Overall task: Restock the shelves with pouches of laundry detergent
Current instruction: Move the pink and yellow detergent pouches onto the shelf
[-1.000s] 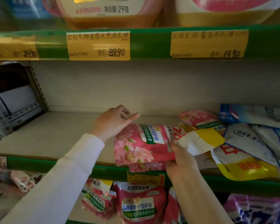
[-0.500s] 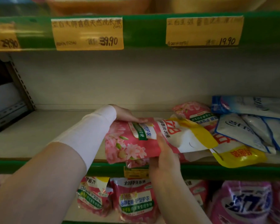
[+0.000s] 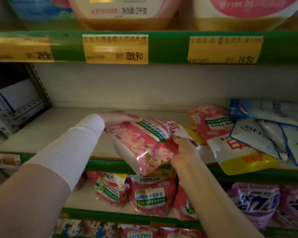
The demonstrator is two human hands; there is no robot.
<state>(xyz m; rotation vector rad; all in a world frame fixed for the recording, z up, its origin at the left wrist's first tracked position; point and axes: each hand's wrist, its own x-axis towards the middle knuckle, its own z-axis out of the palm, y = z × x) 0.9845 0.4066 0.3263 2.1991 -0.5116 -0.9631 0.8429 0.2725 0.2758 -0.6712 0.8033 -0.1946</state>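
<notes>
The pink flower-printed plastic pouch of laundry detergent (image 3: 144, 143) hangs tilted over the front of the beige, green-lipped middle shelf (image 3: 46, 127), the left hand (image 3: 117, 118) curled over its far edge, the right hand (image 3: 183, 150) pinching its near side. Placing seems in hand; next it wants setting down on the bare shelf beside the flat pink, white and yellow pouch (image 3: 213, 129).
</notes>
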